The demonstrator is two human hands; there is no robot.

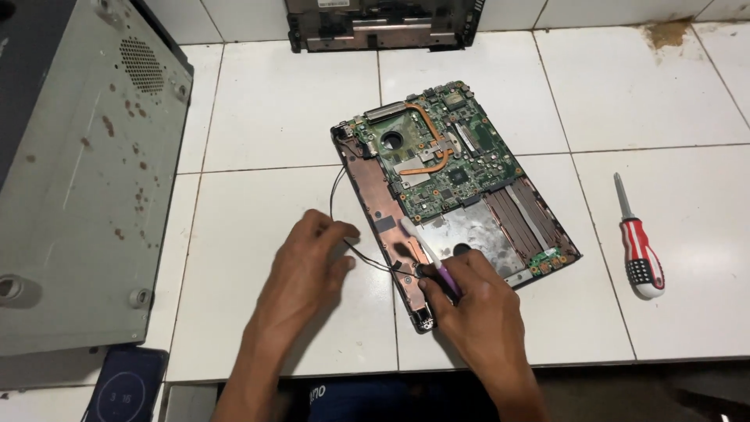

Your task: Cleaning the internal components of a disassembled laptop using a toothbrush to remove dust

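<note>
An opened laptop base lies on the white tiled floor, its green circuit board with a copper heat pipe exposed. My right hand grips a small tool with a purple handle and pale tip, the tip resting on the base's left edge. My left hand pinches a thin black cable that loops from the base's upper left corner down to its lower left edge.
A red, white and black screwdriver lies on the tiles to the right. A grey rust-spotted metal case fills the left side. Another dark laptop shell sits at the top. A dark device lies at bottom left.
</note>
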